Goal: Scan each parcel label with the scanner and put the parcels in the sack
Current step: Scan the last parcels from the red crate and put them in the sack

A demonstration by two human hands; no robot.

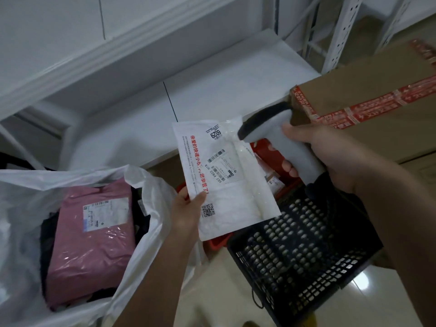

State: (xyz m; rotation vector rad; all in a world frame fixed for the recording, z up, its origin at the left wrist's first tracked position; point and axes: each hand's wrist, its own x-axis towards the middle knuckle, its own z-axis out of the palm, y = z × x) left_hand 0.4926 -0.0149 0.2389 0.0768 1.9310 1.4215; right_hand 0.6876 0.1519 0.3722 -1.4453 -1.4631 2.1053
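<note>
My left hand (185,208) pinches the lower left edge of a white padded parcel (236,201) with red print and a barcode label, holding it face up in the middle of the view. My right hand (325,156) grips a grey handheld scanner (280,140); its dark head points at the parcel's upper right corner, close to the label. At the lower left stands the open white plastic sack (146,192). Inside it lies a pink parcel (94,234) with a label, on top of dark items.
A black perforated basket (299,251) sits under my right forearm, beside a red crate (217,244) with more parcels. A large cardboard box (368,95) with red tape stands at the right. White shelving (132,74) fills the back; tiled floor shows at the lower right.
</note>
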